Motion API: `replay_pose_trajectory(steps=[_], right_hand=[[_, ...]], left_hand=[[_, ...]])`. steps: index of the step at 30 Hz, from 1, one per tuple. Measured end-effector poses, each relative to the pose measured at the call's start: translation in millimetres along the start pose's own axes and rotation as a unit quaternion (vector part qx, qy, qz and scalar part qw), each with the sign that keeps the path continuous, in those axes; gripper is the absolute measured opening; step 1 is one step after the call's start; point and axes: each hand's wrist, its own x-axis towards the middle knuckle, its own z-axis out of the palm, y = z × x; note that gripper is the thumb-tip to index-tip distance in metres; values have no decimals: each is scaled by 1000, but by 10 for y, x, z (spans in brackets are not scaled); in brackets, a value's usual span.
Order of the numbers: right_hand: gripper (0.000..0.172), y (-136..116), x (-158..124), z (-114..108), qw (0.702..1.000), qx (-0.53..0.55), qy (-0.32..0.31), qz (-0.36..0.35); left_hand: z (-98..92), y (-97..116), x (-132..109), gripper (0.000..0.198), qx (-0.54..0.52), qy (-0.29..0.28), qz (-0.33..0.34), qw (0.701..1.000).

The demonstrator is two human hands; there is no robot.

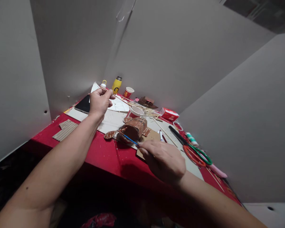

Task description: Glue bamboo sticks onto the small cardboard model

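Observation:
My left hand point(100, 102) is raised over the far left of the table, its fingers closed on a thin wooden stick point(120, 97) that points to the right. Lower and to the right, my right hand point(165, 158) pinches a thin blue paintbrush point(131, 140). The brush tip lies at the open front of a brown painted cardboard model point(139, 125), a hollow rounded body with small side pieces. A striped brown piece point(110, 135) sticks out at the model's left. Behind the model stands a paper cup point(136, 111).
Along the back are a yellow bottle point(117, 85), a red cup point(128, 92) and loose sticks point(147, 110). Scissors point(197, 153) and a red-white box point(169, 114) lie right. Corrugated cardboard point(66, 130) and a dark tablet point(83, 104) lie left. Grey walls enclose the table.

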Motion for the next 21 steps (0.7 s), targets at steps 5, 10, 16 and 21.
replay_pose_trajectory(steps=[5, 10, 16, 21], right_hand=[[16, 29, -14, -42, 1000, -9, 2, -2], [16, 44, -24, -76, 999, -38, 10, 19], [18, -6, -23, -62, 999, -41, 2, -3], [12, 9, -45, -102, 999, -42, 5, -4]], left_hand=[[1, 6, -5, 18, -5, 0, 5, 1000], [0, 8, -10, 18, -2, -1, 3, 1000], [2, 7, -6, 17, -3, 2, 2, 1000], [2, -4, 3, 17, 1, -3, 5, 1000]])
